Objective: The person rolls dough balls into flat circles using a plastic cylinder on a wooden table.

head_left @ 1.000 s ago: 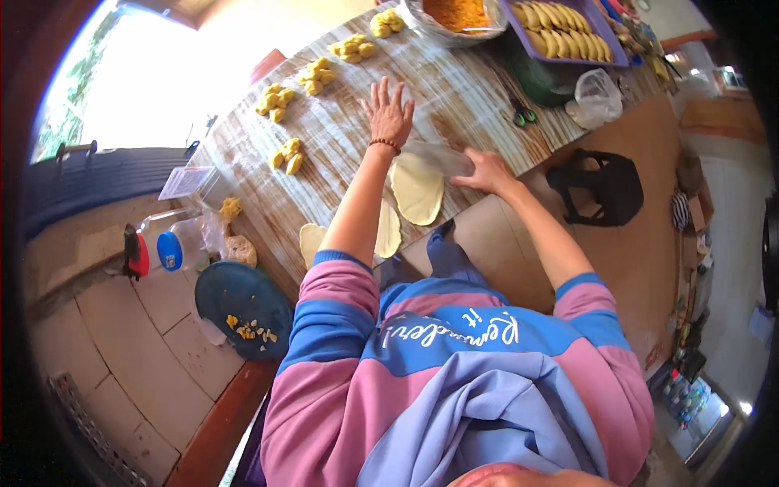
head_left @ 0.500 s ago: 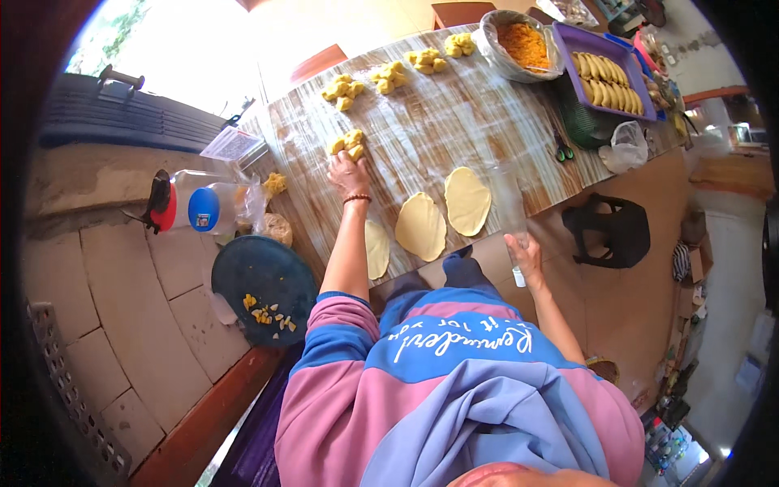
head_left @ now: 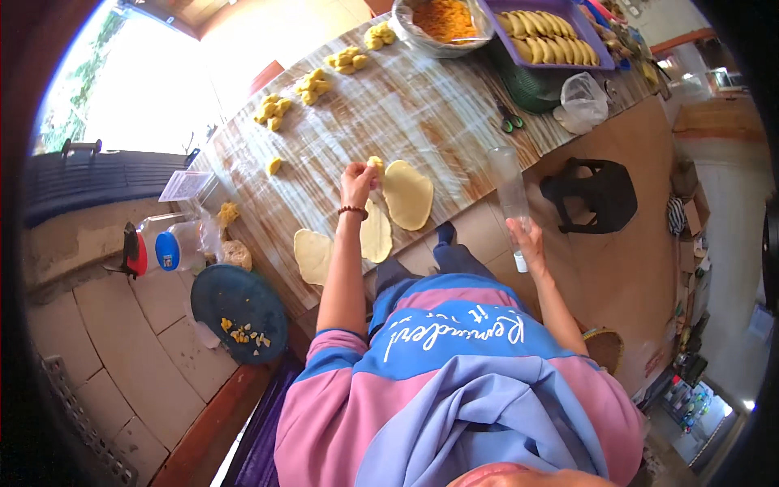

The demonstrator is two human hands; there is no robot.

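Observation:
My left hand (head_left: 357, 183) is closed around a small yellow dough ball (head_left: 375, 163), held just above the plastic-covered wooden table (head_left: 422, 105). My right hand (head_left: 526, 237) grips a clear plastic bottle (head_left: 511, 193) near the table's front edge, its neck pointing down. Three flattened dough rounds lie close by: the largest (head_left: 408, 193) right beside my left hand, one (head_left: 376, 235) below it, one (head_left: 312, 254) at the table's corner.
Clusters of dough balls (head_left: 274, 110) and a single ball (head_left: 274, 166) lie farther up the table. A bowl of orange filling (head_left: 442, 20), a purple tray of folded pastries (head_left: 548, 28), scissors (head_left: 510, 120) and a plastic bag (head_left: 580, 101) sit at the far end. A dark stool (head_left: 596, 195) stands right.
My left hand has drawn back from the far dough balls with one ball in it. My right hand has picked up the clear bottle.

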